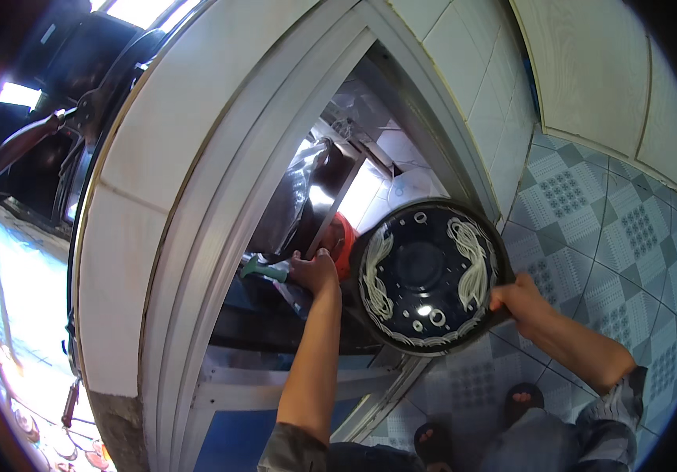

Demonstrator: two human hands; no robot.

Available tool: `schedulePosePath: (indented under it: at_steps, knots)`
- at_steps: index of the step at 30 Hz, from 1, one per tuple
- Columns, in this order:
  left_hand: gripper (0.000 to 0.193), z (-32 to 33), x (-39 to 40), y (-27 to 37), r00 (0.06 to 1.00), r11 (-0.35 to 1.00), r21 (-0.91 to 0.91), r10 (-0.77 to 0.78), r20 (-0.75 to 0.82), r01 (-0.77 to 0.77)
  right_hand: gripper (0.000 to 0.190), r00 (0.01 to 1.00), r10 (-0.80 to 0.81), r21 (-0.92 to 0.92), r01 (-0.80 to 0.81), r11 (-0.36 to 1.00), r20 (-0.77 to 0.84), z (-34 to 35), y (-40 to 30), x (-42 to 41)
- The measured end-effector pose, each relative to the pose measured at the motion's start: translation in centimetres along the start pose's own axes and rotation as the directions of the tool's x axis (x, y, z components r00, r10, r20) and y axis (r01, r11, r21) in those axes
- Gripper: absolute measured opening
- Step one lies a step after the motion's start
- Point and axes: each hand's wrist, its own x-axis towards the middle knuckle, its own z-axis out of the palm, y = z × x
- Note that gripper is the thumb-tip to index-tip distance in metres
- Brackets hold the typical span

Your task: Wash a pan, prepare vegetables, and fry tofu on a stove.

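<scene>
A round, dark pan or pot point(430, 274) with a pale noodle-like pattern on its glossy inner face stands in front of the opening of a white-framed cupboard. My right hand point(518, 301) is closed on the handle at its right rim. Inside the cupboard, my left hand point(315, 271) touches or grips something beside a green handle point(264, 269) and an orange-red plastic container point(344, 245); what its fingers hold is partly hidden. Behind it leans a shiny dark pot or lid point(291, 200).
The white cupboard frame point(238, 147) surrounds the opening closely. At the left lies the counter edge point(132, 236), with a wooden-handled utensil point(28, 141) above it. A blue panel point(238, 439) is below the opening. Patterned floor tiles point(580, 236) spread to the right.
</scene>
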Motion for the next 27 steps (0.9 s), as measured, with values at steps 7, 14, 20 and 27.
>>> schedulePosePath:
  at_steps: [7,14,20,27]
  knots:
    - [0.094,5.1,7.2,2.6,0.991,0.712,0.691,-0.126,-0.042,0.12,0.035,0.986,0.167,-0.008,-0.167,0.986,0.022,-8.9,0.2,-2.6]
    - [0.108,5.0,17.7,-1.9,0.99,0.693,0.72,-0.068,0.122,-0.041,0.025,0.955,0.171,0.053,-0.163,0.985,-0.244,-11.5,-1.2,-3.3]
    - [0.094,4.4,22.2,-3.2,0.987,0.785,0.604,0.06,0.149,-0.139,0.05,0.917,0.249,-0.011,-0.266,0.964,-0.311,-14.3,1.9,-1.2]
    - [0.054,4.7,30.1,-6.6,0.964,0.917,0.355,0.093,0.251,-0.181,0.056,0.866,0.326,-0.149,-0.405,0.902,-0.379,-12.4,0.2,-0.4]
